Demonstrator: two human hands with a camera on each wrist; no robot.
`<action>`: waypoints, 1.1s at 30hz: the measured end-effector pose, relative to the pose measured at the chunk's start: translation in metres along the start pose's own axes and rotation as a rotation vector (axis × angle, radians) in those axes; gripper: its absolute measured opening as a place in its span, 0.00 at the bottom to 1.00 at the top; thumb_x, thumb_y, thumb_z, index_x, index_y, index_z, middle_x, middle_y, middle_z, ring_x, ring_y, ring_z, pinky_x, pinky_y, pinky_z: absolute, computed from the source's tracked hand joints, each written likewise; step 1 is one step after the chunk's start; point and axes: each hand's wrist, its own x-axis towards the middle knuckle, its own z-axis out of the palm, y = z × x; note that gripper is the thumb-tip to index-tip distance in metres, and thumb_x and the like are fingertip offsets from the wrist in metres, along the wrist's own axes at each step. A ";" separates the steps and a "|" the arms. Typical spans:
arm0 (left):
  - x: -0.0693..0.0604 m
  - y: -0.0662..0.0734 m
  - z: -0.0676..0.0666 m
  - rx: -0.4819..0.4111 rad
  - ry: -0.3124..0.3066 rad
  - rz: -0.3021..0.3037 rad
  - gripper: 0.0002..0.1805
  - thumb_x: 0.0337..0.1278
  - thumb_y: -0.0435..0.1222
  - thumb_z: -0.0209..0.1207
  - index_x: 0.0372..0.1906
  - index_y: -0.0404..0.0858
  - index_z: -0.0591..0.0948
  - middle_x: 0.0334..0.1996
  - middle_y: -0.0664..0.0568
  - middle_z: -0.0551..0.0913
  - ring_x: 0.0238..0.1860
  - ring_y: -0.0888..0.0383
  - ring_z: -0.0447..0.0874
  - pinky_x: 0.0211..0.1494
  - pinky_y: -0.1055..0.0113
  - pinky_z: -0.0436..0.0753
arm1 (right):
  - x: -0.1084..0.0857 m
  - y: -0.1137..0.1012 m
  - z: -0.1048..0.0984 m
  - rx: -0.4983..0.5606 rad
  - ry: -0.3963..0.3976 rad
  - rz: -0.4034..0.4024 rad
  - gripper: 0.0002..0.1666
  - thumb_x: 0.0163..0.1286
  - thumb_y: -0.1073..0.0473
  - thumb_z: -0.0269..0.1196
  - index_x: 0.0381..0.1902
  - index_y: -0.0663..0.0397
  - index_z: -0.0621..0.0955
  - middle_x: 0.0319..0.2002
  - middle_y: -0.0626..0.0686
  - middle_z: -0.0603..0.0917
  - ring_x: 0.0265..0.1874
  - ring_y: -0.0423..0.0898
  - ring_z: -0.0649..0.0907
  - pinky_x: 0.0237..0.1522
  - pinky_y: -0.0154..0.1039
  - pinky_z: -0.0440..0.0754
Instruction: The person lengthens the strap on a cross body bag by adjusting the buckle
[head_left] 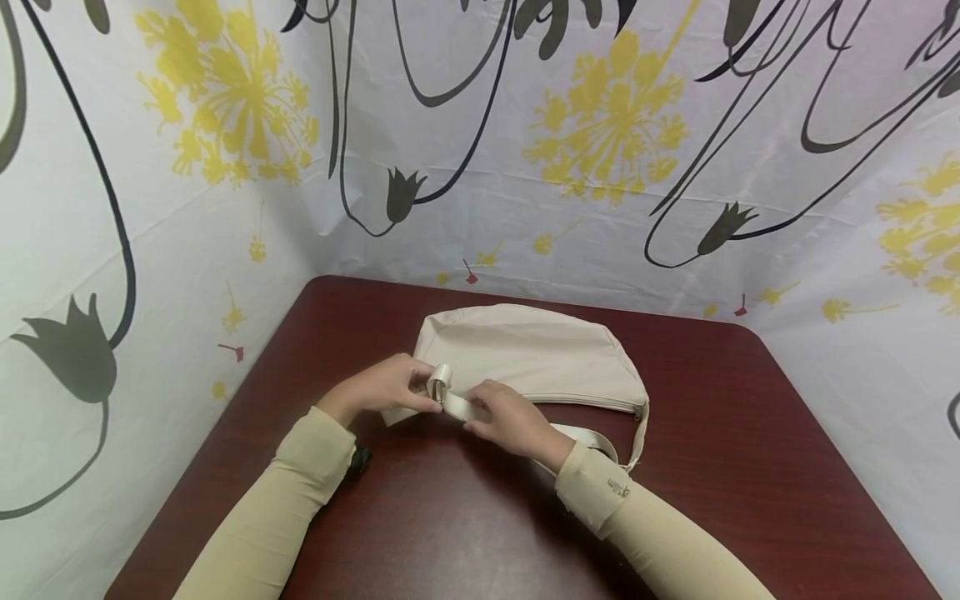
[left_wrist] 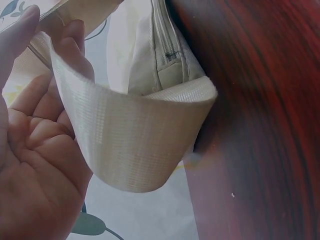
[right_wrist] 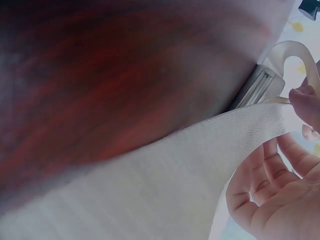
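Cloth (head_left: pixel 472 142) printed with yellow blooms, grey tulips and looping stems rises behind the desk (head_left: pixel 720 467) and along both its sides, creased in places, with a few small red sprigs low down. The desk is dark red-brown with a streaked grain, rounded at its far corners, and softly shiny near the person. A cream bag (head_left: pixel 525 350) lies flat on its far half, around the middle, its curved edge away from the person and its zip (head_left: pixel 577 402) on the near side.

Both arms reach forward in beige sleeves (head_left: pixel 255 517), the hands angled inward and close together over the bag's near left part. The left hand (head_left: pixel 386 385) pinches the cream strap (left_wrist: pixel 135 140) between thumb and fingers, where it stands up in a small loop. The right hand (head_left: pixel 517 419) grips the same strap just beside, thumb against the forefinger, the other fingers bent below. Between the hands the strap sags in a curve; another stretch bends around from the bag's right end towards the right wrist.
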 end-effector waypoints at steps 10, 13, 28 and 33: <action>0.000 -0.001 0.000 0.001 0.007 -0.004 0.11 0.54 0.44 0.74 0.32 0.45 0.83 0.20 0.63 0.70 0.23 0.67 0.66 0.29 0.71 0.67 | 0.003 -0.004 -0.001 0.044 -0.017 0.036 0.17 0.64 0.57 0.73 0.50 0.55 0.83 0.41 0.49 0.82 0.39 0.42 0.80 0.44 0.41 0.80; 0.000 -0.001 0.000 -0.002 0.008 -0.001 0.11 0.54 0.43 0.74 0.32 0.44 0.83 0.20 0.63 0.70 0.23 0.67 0.66 0.29 0.71 0.67 | 0.003 -0.005 -0.001 0.048 -0.023 0.041 0.19 0.65 0.56 0.72 0.51 0.55 0.83 0.43 0.50 0.82 0.40 0.43 0.81 0.45 0.42 0.80; 0.000 -0.001 0.000 0.009 0.001 -0.015 0.12 0.54 0.44 0.74 0.31 0.44 0.82 0.20 0.63 0.70 0.24 0.66 0.66 0.29 0.70 0.67 | -0.001 -0.001 0.006 -0.015 -0.066 0.092 0.21 0.64 0.54 0.73 0.50 0.54 0.79 0.42 0.49 0.82 0.39 0.42 0.81 0.42 0.42 0.81; 0.000 -0.002 0.001 0.024 0.004 -0.022 0.12 0.54 0.44 0.74 0.30 0.44 0.82 0.20 0.63 0.70 0.23 0.67 0.66 0.29 0.71 0.68 | -0.002 -0.001 0.005 -0.034 -0.055 0.072 0.18 0.65 0.54 0.73 0.47 0.54 0.78 0.38 0.47 0.80 0.33 0.40 0.77 0.37 0.41 0.78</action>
